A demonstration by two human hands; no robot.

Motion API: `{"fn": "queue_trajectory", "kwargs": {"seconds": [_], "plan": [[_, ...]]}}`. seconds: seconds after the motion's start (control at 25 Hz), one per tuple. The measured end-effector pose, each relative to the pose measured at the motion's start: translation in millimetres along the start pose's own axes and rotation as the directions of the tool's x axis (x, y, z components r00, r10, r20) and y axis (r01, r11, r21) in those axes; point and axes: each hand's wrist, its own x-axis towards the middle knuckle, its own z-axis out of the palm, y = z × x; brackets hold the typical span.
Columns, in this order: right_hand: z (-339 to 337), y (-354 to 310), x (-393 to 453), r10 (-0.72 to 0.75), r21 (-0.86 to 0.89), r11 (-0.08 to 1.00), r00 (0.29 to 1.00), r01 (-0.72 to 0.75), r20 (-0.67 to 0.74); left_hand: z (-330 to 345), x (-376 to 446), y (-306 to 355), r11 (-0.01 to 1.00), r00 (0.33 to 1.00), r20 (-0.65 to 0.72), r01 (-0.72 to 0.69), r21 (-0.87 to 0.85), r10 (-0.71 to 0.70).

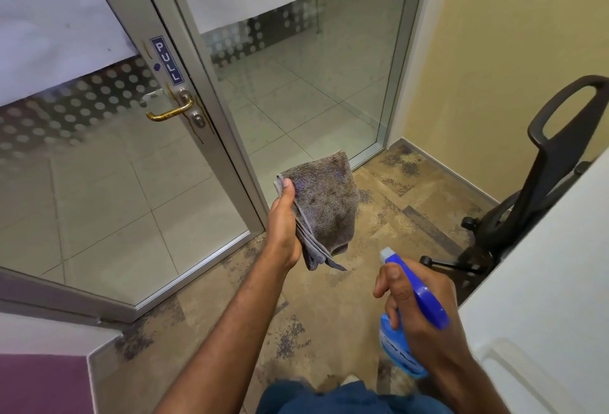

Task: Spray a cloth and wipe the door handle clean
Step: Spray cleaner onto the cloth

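A grey cloth [326, 206] hangs folded in front of me, and my left hand [283, 219] grips its left edge with the thumb on top. My right hand [418, 308] grips a blue spray bottle [400, 347] lower right, fingers round the trigger, and the white nozzle [386, 253] points up toward the cloth. The brass lever door handle [169, 112] sits on the glass door's metal frame at upper left, stained with brown drips, under a blue PULL sign [166, 59]. Neither hand touches the handle.
A glass door [99, 166] with metal frame stands at left, a fixed glass panel [303, 90] beside it. A black office chair [540, 176] stands at right against a yellow wall. A white surface [543, 298] juts in at lower right. Mottled carpet covers the floor.
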Motion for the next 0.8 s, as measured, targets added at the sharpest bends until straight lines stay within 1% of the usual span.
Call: {"fn": "queue_trajectory", "kwargs": {"seconds": [0.16, 0.32, 0.52, 0.68, 0.8], "plan": [[-11, 7, -5, 0.026, 0.027, 0.999, 0.999, -0.026, -0.020, 16, 3, -11, 0.999, 1.000, 0.014, 0.020, 0.042, -0.020], [-20, 18, -10, 0.076, 0.036, 0.997, 0.993, -0.073, -0.092, 30, 3, -24, 0.994, 0.997, 0.035, 0.058, 0.087, -0.061], [-34, 29, -15, 0.108, 0.051, 0.994, 0.973, -0.100, -0.202, 54, -8, -45, 0.979, 0.984, 0.128, 0.097, 0.178, -0.121], [-54, 44, -23, 0.114, 0.070, 0.993, 0.937, -0.096, -0.330, 84, -28, -71, 0.946, 0.951, 0.224, 0.142, 0.290, -0.211], [-71, 60, -33, 0.134, 0.061, 0.991, 0.881, -0.120, -0.453, 101, -42, -93, 0.912, 0.920, 0.277, 0.163, 0.377, -0.279]]}}
